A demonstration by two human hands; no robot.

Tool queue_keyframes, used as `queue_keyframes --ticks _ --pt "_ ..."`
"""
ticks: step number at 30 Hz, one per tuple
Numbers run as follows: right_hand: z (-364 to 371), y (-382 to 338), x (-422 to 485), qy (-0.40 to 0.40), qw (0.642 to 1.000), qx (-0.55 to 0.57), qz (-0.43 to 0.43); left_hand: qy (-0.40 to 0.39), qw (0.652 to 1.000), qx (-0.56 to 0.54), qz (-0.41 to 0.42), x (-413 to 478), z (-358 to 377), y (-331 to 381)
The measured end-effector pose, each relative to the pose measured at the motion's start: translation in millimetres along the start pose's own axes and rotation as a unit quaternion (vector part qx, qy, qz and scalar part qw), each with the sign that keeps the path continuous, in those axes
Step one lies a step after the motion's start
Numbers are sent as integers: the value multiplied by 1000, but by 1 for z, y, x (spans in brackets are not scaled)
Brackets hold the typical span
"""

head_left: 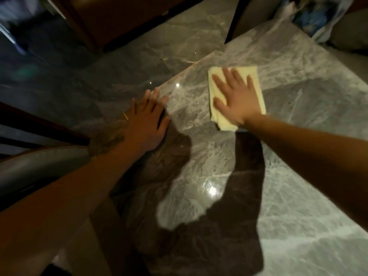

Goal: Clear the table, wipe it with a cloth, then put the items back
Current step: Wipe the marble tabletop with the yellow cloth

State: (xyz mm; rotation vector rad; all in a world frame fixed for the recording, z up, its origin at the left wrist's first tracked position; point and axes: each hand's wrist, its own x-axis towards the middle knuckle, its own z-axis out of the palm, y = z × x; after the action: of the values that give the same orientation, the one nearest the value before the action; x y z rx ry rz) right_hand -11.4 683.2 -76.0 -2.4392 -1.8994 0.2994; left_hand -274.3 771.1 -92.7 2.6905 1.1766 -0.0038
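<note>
A folded pale yellow cloth (pixel 256 84) lies flat on the grey marble table (pixel 298 156) near its far left edge. My right hand (pixel 235 98) presses down on the cloth with fingers spread, covering its middle. My left hand (pixel 147 120) rests flat on the table's left edge, fingers apart and holding nothing. No other items stand on the visible tabletop.
A grey padded chair (pixel 39 168) sits at the left, beside the table edge. Glossy marble floor (pixel 139 52) lies beyond the table. A brown cabinet (pixel 119 16) stands at the back. A plastic bag with blue contents (pixel 318 14) sits at the far right corner.
</note>
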Motion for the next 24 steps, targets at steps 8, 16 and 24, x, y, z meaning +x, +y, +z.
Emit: queue_keyframes --ticks 8,16,24 --pt "41 -120 -111 -42 976 -2 -215 -30 999 -17 0 6 -4 -1" --pt "66 -197 -182 -11 940 38 -338 23 999 -13 19 -6 1 5" --pt "58 -159 -144 32 939 82 -331 32 994 -56 -83 -2 4 37"
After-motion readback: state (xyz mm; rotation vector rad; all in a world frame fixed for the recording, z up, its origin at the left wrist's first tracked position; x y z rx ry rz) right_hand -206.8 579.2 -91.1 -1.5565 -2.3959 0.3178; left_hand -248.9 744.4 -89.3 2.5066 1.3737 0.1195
